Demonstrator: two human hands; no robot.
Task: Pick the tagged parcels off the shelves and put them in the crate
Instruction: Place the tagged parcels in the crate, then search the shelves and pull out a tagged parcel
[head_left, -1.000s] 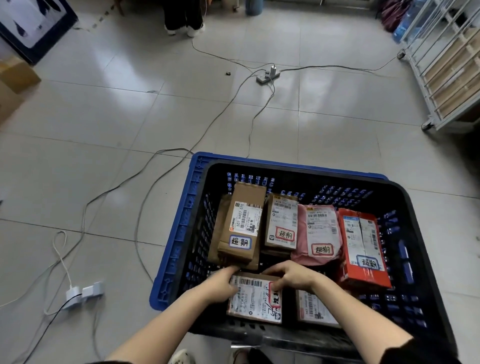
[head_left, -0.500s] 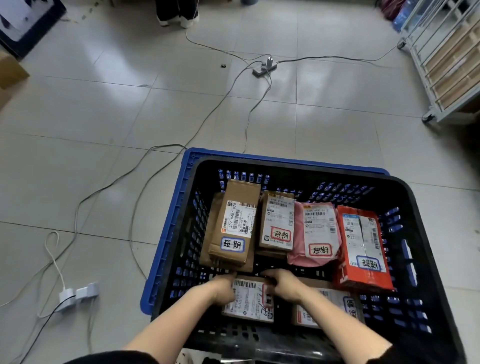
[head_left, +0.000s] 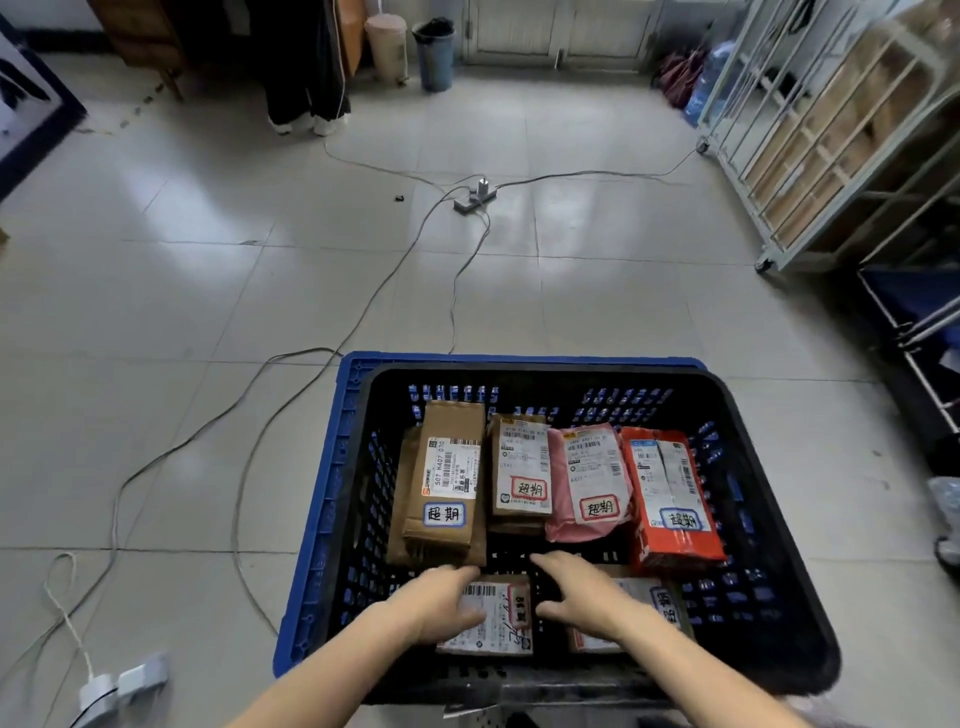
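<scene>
Crate (head_left: 345, 415), bottom centre, holds at least six tagged parcels: four in the upper row, two nearer. Left hand (head_left: 441, 603) lies over the lower-left parcel (head_left: 496, 618), thumb on its label, grip unclear. Right hand (head_left: 587, 592) is loose-fingered just beside it. Probably well along; the shelves (head_left: 810, 156), upper right, may hold more.

Near parcel (head_left: 498, 618) part-hidden under left hand (head_left: 441, 605); label unreadable (blurred).

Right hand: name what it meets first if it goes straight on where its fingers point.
Likely the middle brown parcel, just beyond the right hand's fingertips. The hand's height above it is unclear.
</scene>
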